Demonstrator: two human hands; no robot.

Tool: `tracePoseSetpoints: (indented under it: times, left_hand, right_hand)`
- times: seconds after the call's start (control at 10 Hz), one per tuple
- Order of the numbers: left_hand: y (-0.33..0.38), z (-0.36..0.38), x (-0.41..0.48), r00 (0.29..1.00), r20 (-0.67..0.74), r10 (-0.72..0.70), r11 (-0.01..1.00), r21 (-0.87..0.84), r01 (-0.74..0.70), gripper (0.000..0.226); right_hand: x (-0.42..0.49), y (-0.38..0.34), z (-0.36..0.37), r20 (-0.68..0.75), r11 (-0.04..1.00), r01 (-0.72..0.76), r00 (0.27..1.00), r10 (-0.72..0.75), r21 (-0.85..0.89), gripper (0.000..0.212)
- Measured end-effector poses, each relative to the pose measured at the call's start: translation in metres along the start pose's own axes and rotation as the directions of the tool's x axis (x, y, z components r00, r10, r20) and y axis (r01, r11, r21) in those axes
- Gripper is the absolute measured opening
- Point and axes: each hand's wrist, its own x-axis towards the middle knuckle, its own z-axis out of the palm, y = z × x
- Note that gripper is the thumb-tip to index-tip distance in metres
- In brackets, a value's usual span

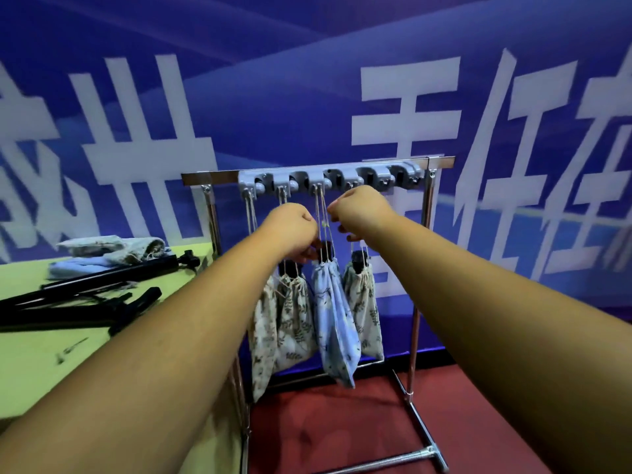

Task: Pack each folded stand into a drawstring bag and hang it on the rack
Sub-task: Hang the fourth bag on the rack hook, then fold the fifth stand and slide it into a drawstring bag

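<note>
A metal rack [424, 213] carries a grey hook strip [328, 179] along its top bar. Several drawstring bags hang from it, each with a black stand top poking out: two beige leaf-print bags [290, 319] at left, a blue bag [333, 319] in the middle, another beige bag [364, 309] at right. My left hand [292, 230] is closed at the neck of the blue bag. My right hand [359, 210] pinches that bag's cord [323, 217] just below its hook.
On the green table [41, 364] at left lie folded black stands [85, 295] and a pile of empty beige and blue bags [109, 254]. A blue banner wall stands behind the rack. Red floor lies under the rack's base bar [420, 455].
</note>
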Motion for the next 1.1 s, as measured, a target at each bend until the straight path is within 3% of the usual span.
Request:
tracePoseSetpoints:
  times: [0.1,0.3,0.5,0.8,0.9,1.1]
  left_hand:
    - [-0.016,-0.029,-0.038,0.999,0.038,-0.005,1.000,0.000,0.005,0.016]
    - [-0.070,-0.094,-0.089,0.997,-0.056,-0.054,0.992,0.107,0.060,0.017]
    - [-0.126,-0.167,-0.126,0.979,-0.137,-0.148,0.984,0.074,0.159,0.013]
    - [-0.183,-0.256,-0.169,0.931,-0.289,-0.223,0.970,0.031,0.242,0.014]
    - [-0.201,-0.273,-0.170,0.915,-0.318,-0.249,0.964,0.013,0.267,0.016]
    - [-0.242,-0.286,-0.156,0.881,-0.360,-0.306,0.950,-0.059,0.306,0.019]
  right_hand:
    - [-0.021,-0.009,0.015,0.080,0.998,-0.005,0.997,0.011,-0.069,0.028]
    - [-0.065,-0.031,0.075,0.275,0.991,0.040,0.962,-0.004,-0.126,0.024]
    - [-0.100,-0.064,0.139,0.424,0.982,0.166,0.899,-0.112,-0.092,0.020]
    - [-0.130,-0.108,0.225,0.552,0.968,0.249,0.808,-0.205,-0.005,0.017]
    - [-0.134,-0.112,0.245,0.594,0.978,0.206,0.782,-0.188,0.039,0.017]
    - [-0.126,-0.111,0.284,0.585,0.961,0.277,0.782,-0.214,-0.019,0.019]
